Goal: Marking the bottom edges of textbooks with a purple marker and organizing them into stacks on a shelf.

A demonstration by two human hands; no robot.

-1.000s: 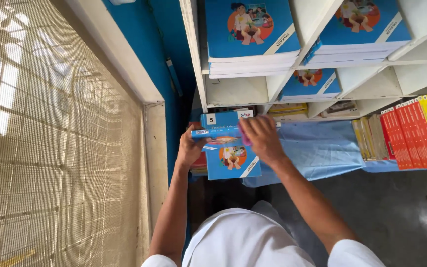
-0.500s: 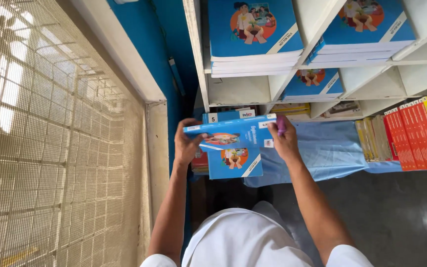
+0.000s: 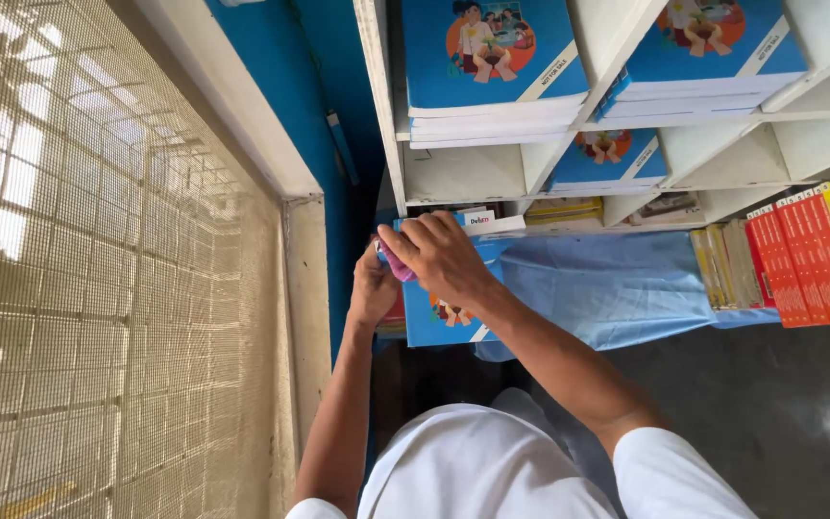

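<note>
A: What is taking the most space here?

B: The white shelf unit (image 3: 386, 144) is filling the top, with stacks of blue books (image 3: 492, 58) lying in its compartments. On the left, a wire mesh window (image 3: 98, 288) is covering the wall. A light blue cloth (image 3: 607, 288) is spreading under the shelf, and a row of red and yellow books (image 3: 809, 250) is standing at the right.

A: And the person?

B: The person in white sleeves is reaching to a low stack of blue books (image 3: 434, 322) – it is lying at the left end of the cloth, just below the shelf.

A: What are the hands doing?

B: The right hand (image 3: 439, 258) is resting on top of this stack, fingers bent and spread. The left hand (image 3: 374, 288) is gripping the stack's left edge. A small pink thing (image 3: 396, 264) is showing between the 2 hands – which hand is holding it, I cannot tell.
</note>
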